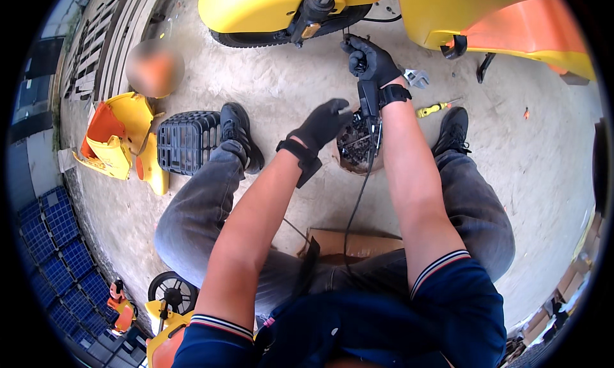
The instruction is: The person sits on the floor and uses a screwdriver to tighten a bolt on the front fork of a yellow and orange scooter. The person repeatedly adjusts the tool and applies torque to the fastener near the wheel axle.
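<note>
Closest to my lens is the wearer's navy shirt (345, 317), both bare forearms running up from it. On my feed the right hand (372, 61), black-gloved, curls its fingers just below a fork (313, 16); I can't tell whether they pinch anything small. The left hand (323, 124), gloved too, hovers with fingers loosely bent and slightly apart, gripping nothing I can see. A black module (368, 99) sits against the right wrist, its cable (352, 221) trailing toward the lap, which I judge keeps it clear of the fingers.

The yellow-fendered wheel (256, 39) is at the top, just beyond the right hand. Between the feet stands a carton (345, 166) of small dark hardware, probably put there for easy reach; the adjustable wrench (417, 79) and yellow screwdriver (432, 109), right of the wrist, seem laid out likewise.

Farther left, a black crate (185, 141) stands beside the left shoe (238, 128), with yellow-and-orange shells (131, 125) beyond, presumably parked outside the working space.
</note>
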The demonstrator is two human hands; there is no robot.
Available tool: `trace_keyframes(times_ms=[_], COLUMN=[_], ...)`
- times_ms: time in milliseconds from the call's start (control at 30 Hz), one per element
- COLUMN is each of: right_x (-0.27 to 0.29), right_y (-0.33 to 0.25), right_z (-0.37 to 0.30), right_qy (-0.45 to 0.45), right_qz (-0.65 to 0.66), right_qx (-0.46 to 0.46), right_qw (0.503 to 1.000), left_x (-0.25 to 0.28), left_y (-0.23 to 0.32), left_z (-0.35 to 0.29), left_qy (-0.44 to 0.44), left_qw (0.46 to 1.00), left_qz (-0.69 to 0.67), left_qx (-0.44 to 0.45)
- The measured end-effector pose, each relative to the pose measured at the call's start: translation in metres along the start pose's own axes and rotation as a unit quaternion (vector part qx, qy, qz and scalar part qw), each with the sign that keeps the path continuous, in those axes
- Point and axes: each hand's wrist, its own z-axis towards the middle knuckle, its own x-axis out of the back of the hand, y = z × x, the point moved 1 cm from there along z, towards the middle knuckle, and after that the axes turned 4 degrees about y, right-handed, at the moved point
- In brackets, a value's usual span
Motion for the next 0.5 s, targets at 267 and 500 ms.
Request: trace_keyframes(times_ms=[267,500], right_x=[-0.002,-0.009], right_y=[0.006,0.006], right_z=[-0.002,-0.005], right_qy=[-0.055,-0.007], right_qz=[0.097,-0.039], right_qx=[-0.056,-0.011], right_qw=[0.992,0.999], left_x=[0.039,0.037], left_y=[0.062,0.071], left_z=[0.077,0.100], left_qy=[0.104,0.056], left_qw=[0.959,0.968], left_qz=[-0.260,-0.243], left_qx=[0.032,-0.014])
